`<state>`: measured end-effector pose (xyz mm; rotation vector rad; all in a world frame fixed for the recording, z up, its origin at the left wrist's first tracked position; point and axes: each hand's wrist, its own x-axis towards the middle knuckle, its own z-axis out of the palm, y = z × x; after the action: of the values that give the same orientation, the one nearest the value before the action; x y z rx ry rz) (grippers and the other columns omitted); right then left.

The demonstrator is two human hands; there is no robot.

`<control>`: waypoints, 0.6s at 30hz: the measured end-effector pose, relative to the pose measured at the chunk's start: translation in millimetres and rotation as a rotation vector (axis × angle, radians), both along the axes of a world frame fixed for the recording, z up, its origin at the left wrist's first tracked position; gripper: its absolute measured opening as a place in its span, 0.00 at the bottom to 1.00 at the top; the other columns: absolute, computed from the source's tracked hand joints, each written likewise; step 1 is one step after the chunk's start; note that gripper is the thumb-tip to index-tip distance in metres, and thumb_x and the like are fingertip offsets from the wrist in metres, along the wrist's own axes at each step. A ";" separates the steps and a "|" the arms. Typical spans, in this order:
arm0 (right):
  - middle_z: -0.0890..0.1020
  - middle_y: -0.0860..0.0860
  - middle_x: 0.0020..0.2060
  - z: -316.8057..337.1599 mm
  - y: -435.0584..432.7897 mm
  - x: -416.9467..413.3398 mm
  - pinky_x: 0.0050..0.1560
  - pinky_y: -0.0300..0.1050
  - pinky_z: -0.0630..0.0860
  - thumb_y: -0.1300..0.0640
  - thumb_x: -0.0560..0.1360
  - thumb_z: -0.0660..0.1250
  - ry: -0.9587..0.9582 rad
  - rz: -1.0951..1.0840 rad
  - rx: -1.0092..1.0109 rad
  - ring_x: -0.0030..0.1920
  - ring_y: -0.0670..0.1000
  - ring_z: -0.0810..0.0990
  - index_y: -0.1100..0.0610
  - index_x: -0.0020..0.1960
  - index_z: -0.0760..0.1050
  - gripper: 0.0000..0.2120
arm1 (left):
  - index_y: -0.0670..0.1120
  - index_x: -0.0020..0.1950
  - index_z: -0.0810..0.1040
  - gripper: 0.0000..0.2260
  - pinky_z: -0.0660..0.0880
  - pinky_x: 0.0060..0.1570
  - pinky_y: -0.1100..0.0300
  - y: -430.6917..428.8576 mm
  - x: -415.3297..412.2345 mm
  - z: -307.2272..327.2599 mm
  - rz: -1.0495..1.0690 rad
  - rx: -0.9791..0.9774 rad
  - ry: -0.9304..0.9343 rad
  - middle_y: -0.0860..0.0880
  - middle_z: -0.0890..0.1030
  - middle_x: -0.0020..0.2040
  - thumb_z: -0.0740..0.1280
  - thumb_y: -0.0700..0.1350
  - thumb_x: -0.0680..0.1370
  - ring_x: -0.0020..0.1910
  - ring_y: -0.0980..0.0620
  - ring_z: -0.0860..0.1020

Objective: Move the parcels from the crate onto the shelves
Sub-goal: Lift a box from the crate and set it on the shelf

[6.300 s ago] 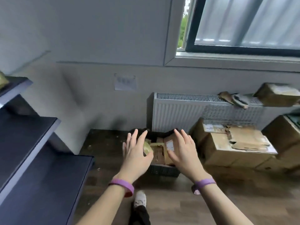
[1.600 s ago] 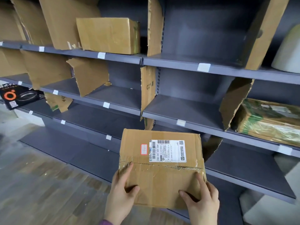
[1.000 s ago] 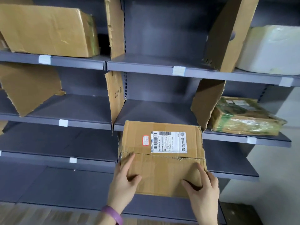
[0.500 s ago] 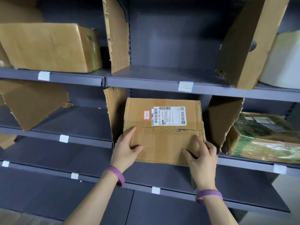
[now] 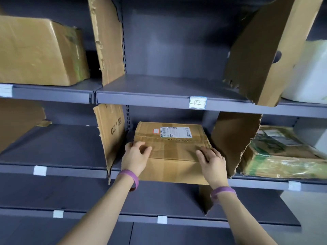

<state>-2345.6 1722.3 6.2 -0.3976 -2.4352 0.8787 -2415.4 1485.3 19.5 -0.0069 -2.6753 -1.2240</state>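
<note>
Dark grey shelving [image 5: 256, 183], several tiers. Cardboard parcel [image 5: 173, 156] lies flat on the mid tier under both hands, near end overhanging the rim. Torn cardboard dividers just outboard of each hand: L one [image 5: 113, 137], R one [image 5: 233, 140]. Left hand [image 5: 135, 157] curled over the near-L top corner. Right hand [image 5: 213, 161] has bent fingers on the near-R top edge. Shipping label [image 5: 176, 132] beyond the fingertips.
</note>
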 end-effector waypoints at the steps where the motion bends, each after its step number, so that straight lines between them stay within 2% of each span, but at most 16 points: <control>1: 0.78 0.54 0.64 0.6 1.1 -0.3 0.72 0.50 0.58 0.50 0.80 0.63 -0.016 0.014 0.008 0.73 0.56 0.65 0.56 0.64 0.77 0.17 | 0.51 0.62 0.76 0.16 0.68 0.53 0.58 1.0 -0.3 0.3 -0.011 -0.017 0.013 0.46 0.67 0.68 0.63 0.56 0.77 0.60 0.41 0.75; 4: 0.70 0.60 0.71 -6.7 -3.9 14.4 0.72 0.53 0.58 0.48 0.79 0.64 0.031 -0.041 0.153 0.73 0.62 0.60 0.55 0.66 0.75 0.19 | 0.48 0.66 0.74 0.18 0.61 0.69 0.50 -0.9 15.9 -9.6 -0.019 -0.102 0.240 0.45 0.61 0.74 0.63 0.53 0.78 0.72 0.42 0.61; 7: 0.67 0.61 0.72 -26.2 -16.5 39.5 0.70 0.57 0.62 0.52 0.76 0.68 0.232 -0.032 0.361 0.69 0.65 0.63 0.55 0.65 0.75 0.18 | 0.49 0.68 0.72 0.19 0.59 0.71 0.47 -6.4 44.2 -37.2 -0.087 -0.189 0.483 0.47 0.60 0.75 0.65 0.49 0.77 0.75 0.43 0.56; 11: 0.63 0.57 0.75 -61.6 -34.9 67.5 0.70 0.56 0.63 0.60 0.70 0.71 0.206 0.030 0.446 0.72 0.64 0.62 0.54 0.67 0.74 0.25 | 0.55 0.73 0.65 0.29 0.62 0.69 0.48 -12.6 75.2 -72.7 -0.112 -0.304 0.455 0.50 0.54 0.78 0.67 0.45 0.73 0.77 0.45 0.51; 14: 0.65 0.59 0.74 -78.5 -43.5 77.4 0.66 0.60 0.69 0.64 0.65 0.72 0.118 0.090 0.489 0.70 0.67 0.65 0.56 0.67 0.75 0.30 | 0.55 0.73 0.64 0.31 0.67 0.67 0.46 -14.5 85.4 -88.9 -0.188 -0.346 0.419 0.48 0.55 0.77 0.67 0.42 0.71 0.76 0.45 0.55; 18: 0.63 0.60 0.74 -74.7 -47.3 74.2 0.64 0.60 0.72 0.66 0.64 0.71 -0.079 0.115 0.469 0.70 0.68 0.65 0.56 0.72 0.69 0.36 | 0.55 0.74 0.64 0.33 0.69 0.64 0.49 -12.1 80.4 -91.1 -0.230 -0.358 0.329 0.48 0.54 0.77 0.68 0.40 0.70 0.72 0.44 0.62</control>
<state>-2271.4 1675.0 -68.6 -0.1205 -2.6536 0.3160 -2335.0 1473.2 -71.5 -0.5318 -2.6034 -0.6999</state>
